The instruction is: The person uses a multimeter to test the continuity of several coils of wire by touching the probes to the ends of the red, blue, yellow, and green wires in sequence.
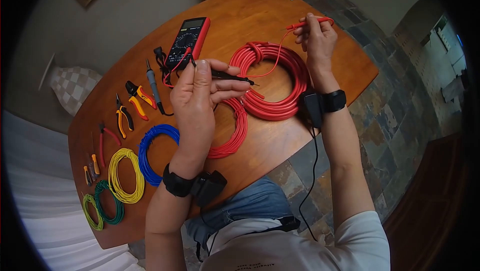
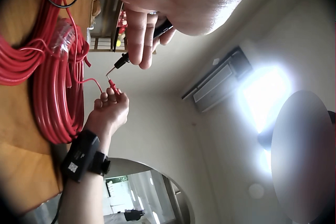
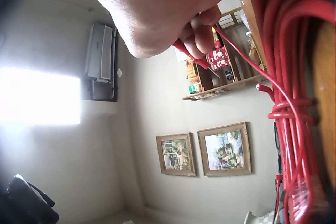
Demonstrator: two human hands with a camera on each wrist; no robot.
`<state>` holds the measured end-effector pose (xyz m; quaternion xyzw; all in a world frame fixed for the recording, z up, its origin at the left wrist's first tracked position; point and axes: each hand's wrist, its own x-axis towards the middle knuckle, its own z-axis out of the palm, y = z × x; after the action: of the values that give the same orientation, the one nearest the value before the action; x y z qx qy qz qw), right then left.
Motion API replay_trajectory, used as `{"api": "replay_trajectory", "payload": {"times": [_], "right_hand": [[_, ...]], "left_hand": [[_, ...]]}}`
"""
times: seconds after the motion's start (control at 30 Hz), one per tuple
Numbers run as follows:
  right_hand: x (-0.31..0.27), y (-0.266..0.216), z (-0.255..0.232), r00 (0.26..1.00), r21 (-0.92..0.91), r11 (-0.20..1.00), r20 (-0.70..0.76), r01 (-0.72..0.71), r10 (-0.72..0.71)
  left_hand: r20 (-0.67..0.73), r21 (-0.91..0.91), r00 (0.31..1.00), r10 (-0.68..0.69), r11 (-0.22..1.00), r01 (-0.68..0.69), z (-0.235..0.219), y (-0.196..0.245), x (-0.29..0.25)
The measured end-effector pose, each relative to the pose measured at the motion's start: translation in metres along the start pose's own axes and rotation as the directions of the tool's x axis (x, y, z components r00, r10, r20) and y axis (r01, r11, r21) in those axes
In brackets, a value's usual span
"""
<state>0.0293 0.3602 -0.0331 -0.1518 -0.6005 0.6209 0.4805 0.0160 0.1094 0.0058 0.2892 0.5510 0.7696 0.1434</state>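
Note:
Over the table my left hand (image 1: 196,88) holds a black multimeter probe (image 1: 234,76) between thumb and fingers, its metal tip pointing toward the right. My right hand (image 1: 320,41), raised beyond a thick red cable coil (image 1: 299,81), pinches a red multimeter probe (image 1: 297,25). A thin red lead runs from that probe across the coil. The multimeter (image 1: 188,39), black with a red edge, lies behind my left hand with a red plug in it. In the left wrist view the black probe (image 2: 121,60) and red probe (image 2: 113,84) have their tips close together.
Thinner red (image 1: 239,133), blue (image 1: 143,153), yellow (image 1: 113,181) and green (image 1: 118,211) wire coils lie along the near side of the wooden table (image 1: 265,153). Left of the multimeter are a soldering iron (image 1: 152,83), pliers (image 1: 123,116), wire cutters (image 1: 136,102) and screwdrivers (image 1: 95,164).

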Motion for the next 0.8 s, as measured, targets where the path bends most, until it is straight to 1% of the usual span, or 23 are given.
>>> {"api": "replay_trajectory", "payload": {"times": [0.1,0.17,0.27,0.4,0.57,0.67,0.8], "right_hand": [[0.001,-0.002,0.000,1.000,0.002,1.000,-0.001,-0.024,0.024],[0.000,-0.001,0.001,0.999,-0.019,0.999,0.017,-0.034,0.034],[-0.002,-0.002,0.002,0.998,-0.081,0.996,0.029,-0.048,0.051],[-0.002,0.002,0.003,0.994,-0.102,0.993,0.080,-0.060,0.069],[-0.003,0.001,0.003,0.991,-0.142,0.988,0.112,-0.055,0.071],[0.000,0.009,0.003,0.985,-0.133,0.989,0.150,-0.065,0.085],[-0.002,0.007,0.004,0.978,-0.186,0.978,0.166,-0.093,0.125]], "left_hand": [[0.021,0.017,1.000,-0.019,1.000,0.019,-0.001,0.000,0.000],[0.034,0.037,0.999,-0.041,0.999,0.040,0.003,-0.007,-0.004],[0.051,0.007,0.997,-0.064,0.998,0.063,0.006,-0.013,-0.006],[0.072,0.026,0.993,-0.093,0.995,0.092,0.010,-0.020,-0.009],[0.047,0.056,0.996,-0.076,0.996,0.073,0.010,-0.027,-0.009],[0.049,0.065,0.996,-0.068,0.996,0.065,0.011,-0.028,-0.009],[0.049,0.069,0.997,-0.064,0.996,0.061,0.011,-0.028,-0.010]]}}
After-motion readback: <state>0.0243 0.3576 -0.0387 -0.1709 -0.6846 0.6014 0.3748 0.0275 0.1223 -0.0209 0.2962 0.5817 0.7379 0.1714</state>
